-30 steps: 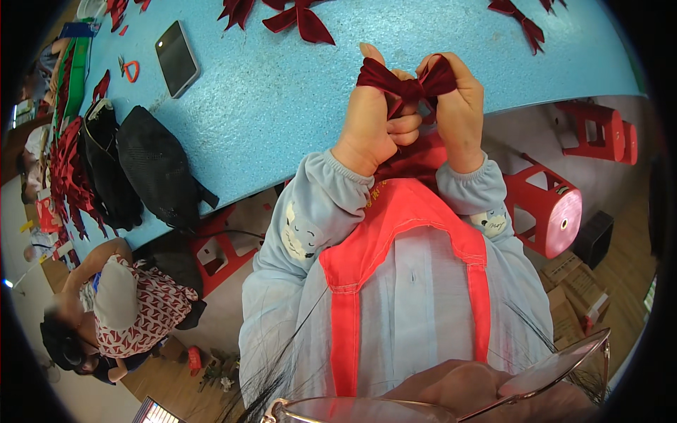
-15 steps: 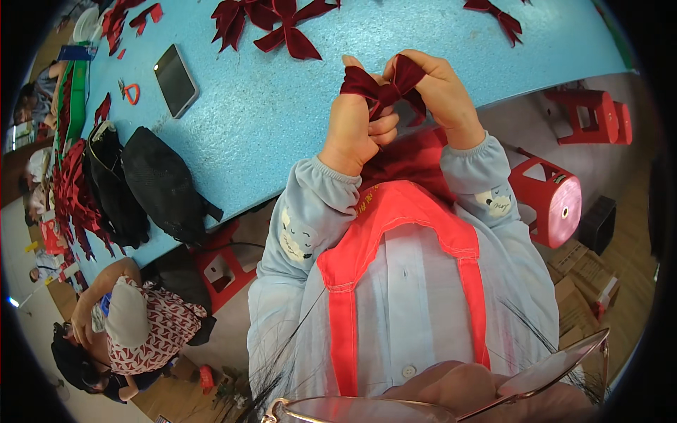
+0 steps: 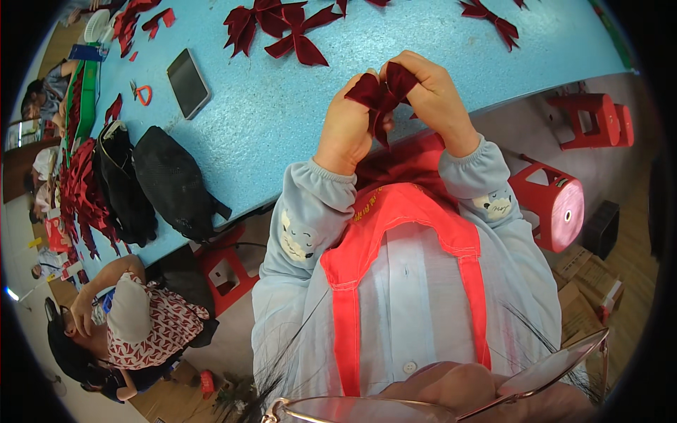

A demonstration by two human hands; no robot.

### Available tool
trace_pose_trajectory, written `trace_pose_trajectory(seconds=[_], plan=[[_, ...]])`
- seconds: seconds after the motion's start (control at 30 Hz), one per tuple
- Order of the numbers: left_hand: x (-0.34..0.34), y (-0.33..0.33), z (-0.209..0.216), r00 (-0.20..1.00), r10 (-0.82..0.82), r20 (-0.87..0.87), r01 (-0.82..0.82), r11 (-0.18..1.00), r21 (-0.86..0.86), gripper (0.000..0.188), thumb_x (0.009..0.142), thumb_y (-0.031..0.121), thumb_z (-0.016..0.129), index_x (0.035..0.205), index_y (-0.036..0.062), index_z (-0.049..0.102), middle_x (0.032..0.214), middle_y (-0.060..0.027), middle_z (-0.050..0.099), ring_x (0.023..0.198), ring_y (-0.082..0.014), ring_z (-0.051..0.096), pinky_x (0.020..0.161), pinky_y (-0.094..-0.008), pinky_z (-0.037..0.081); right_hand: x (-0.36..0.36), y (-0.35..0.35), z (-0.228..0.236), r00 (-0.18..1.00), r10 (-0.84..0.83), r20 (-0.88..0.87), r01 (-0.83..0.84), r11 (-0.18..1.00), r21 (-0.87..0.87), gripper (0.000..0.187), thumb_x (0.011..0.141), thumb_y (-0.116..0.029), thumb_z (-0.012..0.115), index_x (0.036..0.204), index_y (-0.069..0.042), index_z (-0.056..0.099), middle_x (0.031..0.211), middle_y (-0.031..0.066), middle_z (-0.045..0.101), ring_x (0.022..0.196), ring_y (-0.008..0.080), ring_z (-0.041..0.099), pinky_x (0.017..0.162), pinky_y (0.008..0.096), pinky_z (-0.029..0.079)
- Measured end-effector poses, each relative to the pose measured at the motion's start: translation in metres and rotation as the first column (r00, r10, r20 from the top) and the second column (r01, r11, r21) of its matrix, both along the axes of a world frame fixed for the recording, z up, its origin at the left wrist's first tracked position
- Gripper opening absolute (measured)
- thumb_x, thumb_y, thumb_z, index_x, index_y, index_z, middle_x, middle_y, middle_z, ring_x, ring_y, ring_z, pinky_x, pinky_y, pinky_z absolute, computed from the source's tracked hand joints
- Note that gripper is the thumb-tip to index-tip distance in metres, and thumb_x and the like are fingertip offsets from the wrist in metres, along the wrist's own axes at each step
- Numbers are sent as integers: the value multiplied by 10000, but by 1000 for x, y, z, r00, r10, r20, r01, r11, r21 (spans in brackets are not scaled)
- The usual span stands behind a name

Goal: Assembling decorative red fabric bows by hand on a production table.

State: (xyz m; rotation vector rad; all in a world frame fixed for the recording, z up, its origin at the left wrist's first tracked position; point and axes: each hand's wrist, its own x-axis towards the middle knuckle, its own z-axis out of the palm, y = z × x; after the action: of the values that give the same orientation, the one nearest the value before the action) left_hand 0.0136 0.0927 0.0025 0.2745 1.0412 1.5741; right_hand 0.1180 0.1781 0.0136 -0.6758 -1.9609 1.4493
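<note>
both hands have drawn nearer to each other than half a second ago, and the dark red bow (image 3: 384, 100) between them, spread wide then, is now bunched narrower with its loops angled up in a v. it sits at the upper centre of the frame, above the near edge of the blue table (image 3: 261, 120). the left hand (image 3: 344, 130) is clamped on the bow's left loop, thumb and fingers closed around it; the right hand (image 3: 437, 95) pinches the right loop, its fingers bent over the velvety ribbon. a pointed tail hangs down between the hands.

at the top centre of the frame, more dark red bows (image 3: 305, 37) lie on the table, and another bow (image 3: 493, 25) rests toward the upper right. a phone (image 3: 188, 83) lies at the upper left, with orange-handled scissors (image 3: 138, 92) near it. below these, two black bags (image 3: 173, 180) stand side by side, next to a heap of red ribbon (image 3: 81, 190) at the left. a green tray (image 3: 86, 102) is behind the heap. at the lower left a person (image 3: 155, 317) in a patterned top sits by the table; at the right is a red stool (image 3: 543, 201).
</note>
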Motion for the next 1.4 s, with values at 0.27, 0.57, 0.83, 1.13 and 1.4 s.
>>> trace_pose_trajectory(seconds=[0.27, 0.57, 0.83, 1.13, 1.4], plan=[[-1, -7, 16, 999, 2, -37, -3, 1000, -19, 438, 883, 523, 469, 791, 97, 515, 557, 26, 407, 391, -63, 293, 363, -219, 207, -3, -14, -1, 991, -42, -125, 41, 999, -10, 141, 872, -42, 465, 904, -18, 600, 827, -19, 591, 679, 34, 507, 580, 181, 413], [-9, -7, 19, 923, -212, 321, 215, 976, 27, 707, 756, 793, 298, 783, 122, 519, 512, 61, 266, 390, -62, 183, 375, -223, 128, -6, -18, -7, 977, -42, -209, 20, 994, -105, 120, 892, -60, 474, 923, -12, 580, 793, -23, 572, 687, 32, 492, 570, 170, 392], [-8, -9, 16, 905, -203, 373, 196, 979, 57, 602, 813, 708, 357, 762, 126, 505, 537, 33, 365, 371, -70, 209, 369, -223, 150, 1, -14, -3, 982, 13, -188, -82, 928, -363, 92, 897, -69, 479, 868, -28, 556, 773, -33, 530, 693, 40, 468, 619, 174, 398], [-1, -10, 14, 932, -75, 354, 74, 997, 16, 532, 888, 605, 338, 756, 119, 509, 552, 17, 394, 376, -81, 208, 371, -230, 163, -2, -17, 3, 975, -62, -213, 61, 998, -14, 133, 807, 54, 430, 825, -1, 550, 789, 13, 542, 729, 86, 518, 671, 235, 462], [0, -7, 12, 942, -111, 316, 100, 994, 53, 551, 892, 610, 316, 727, 120, 506, 534, 22, 374, 374, -83, 199, 374, -227, 167, 2, -15, -7, 967, -60, -249, 35, 994, -103, 188, 769, 96, 415, 824, -16, 555, 784, 9, 525, 752, 83, 492, 684, 210, 427]])
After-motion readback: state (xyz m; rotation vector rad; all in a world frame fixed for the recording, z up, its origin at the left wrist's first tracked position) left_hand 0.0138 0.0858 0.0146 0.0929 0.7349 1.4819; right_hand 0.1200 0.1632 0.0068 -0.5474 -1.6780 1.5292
